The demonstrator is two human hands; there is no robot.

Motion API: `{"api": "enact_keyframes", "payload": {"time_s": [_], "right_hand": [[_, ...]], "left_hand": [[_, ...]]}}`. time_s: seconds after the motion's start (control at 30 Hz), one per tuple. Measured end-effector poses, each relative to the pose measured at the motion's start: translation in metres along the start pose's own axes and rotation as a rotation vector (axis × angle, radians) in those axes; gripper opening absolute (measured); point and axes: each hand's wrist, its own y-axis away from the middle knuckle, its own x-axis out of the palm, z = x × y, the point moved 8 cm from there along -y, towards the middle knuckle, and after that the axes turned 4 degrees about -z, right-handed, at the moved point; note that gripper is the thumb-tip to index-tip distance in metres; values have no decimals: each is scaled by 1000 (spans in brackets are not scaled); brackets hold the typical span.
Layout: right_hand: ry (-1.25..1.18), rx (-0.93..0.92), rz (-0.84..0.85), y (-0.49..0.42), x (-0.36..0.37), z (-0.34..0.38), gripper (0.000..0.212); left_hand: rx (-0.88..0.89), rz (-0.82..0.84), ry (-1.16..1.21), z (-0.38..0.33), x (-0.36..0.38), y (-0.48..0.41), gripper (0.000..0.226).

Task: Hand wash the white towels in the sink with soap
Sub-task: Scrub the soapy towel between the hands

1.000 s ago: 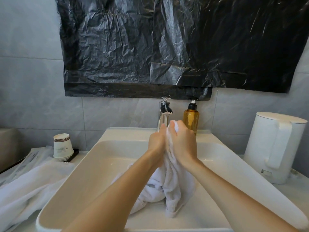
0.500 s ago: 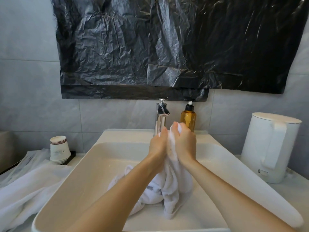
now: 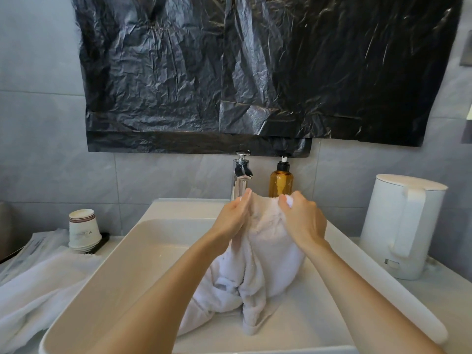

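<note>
- White towel (image 3: 265, 241) is hanging over the sink (image 3: 127, 267), its top bunch being held up in front of the tap (image 3: 240, 178) while its lower folds are resting on the basin floor.
- Left hand (image 3: 233, 221) and right hand (image 3: 304, 222) are pulling apart: half a second ago they were pressed close together, and now a band of cloth is stretching between them.
- Left fingers are lying together, nearly straight, along the cloth's left edge. The thumb is hidden, so a pinch is only my judgement.
- Right fingers are curling over and pinching the top right corner.
- Rubbing seems to be pausing so a fresh patch can be opened.
- Soap bottle (image 3: 280, 183) is standing untouched just behind.
- Second towel (image 3: 38, 292) is waiting on the counter, so the task is looking far from finished.
</note>
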Motion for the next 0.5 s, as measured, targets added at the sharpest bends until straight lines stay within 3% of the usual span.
{"api": "enact_keyframes", "payload": {"time_s": [0.07, 0.13, 0.23, 0.33, 0.4, 0.5], "right_hand": [[-20, -21, 10, -3, 1, 0, 26], [-268, -102, 73, -1, 7, 17, 29], [-688, -33, 441, 15, 30, 41, 53], [-558, -135, 575, 27, 38, 48, 52], [-463, -181, 548, 24, 38, 43, 56], [-522, -162, 446, 11, 28, 40, 48]], "left_hand": [[17, -57, -59, -3, -8, 0, 57], [-29, -58, -90, 0, -10, -2, 63], [-8, -4, -132, -2, -6, -3, 61], [18, -45, -121, -1, -10, -4, 53], [-7, -22, -100, 5, -8, -5, 50], [-69, 50, -16, 14, -5, -4, 46]]}}
